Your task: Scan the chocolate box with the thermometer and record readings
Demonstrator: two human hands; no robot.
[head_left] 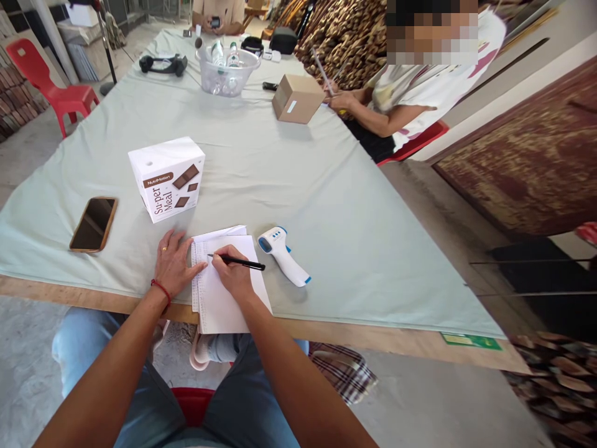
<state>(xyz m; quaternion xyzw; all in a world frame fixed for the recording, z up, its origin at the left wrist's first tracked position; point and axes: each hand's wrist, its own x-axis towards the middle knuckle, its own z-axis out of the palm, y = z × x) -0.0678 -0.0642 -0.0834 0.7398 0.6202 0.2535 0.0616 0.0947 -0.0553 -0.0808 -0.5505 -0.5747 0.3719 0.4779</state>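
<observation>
A black pen (247, 263) is gripped in my right hand (232, 274), its tip near the upper left of a white notebook page (228, 311). My left hand (175, 264) lies spread with the thumb on the notebook's left edge and the other fingers on the cloth. Small writing runs down the left part of the notebook, too small to read. Just right of the notebook lies a white and blue infrared thermometer (284, 256). A white "Super Meal" box (168, 180) stands beyond my left hand, and a phone (94, 224) lies farther left.
The table has a pale green cloth (373, 261). Farther back are a cardboard box (298, 99), a clear basin (228, 78) with bottles, and a black headset-like object (163, 65). One person (392, 106) sits at the right side, another (219, 15) at the far end.
</observation>
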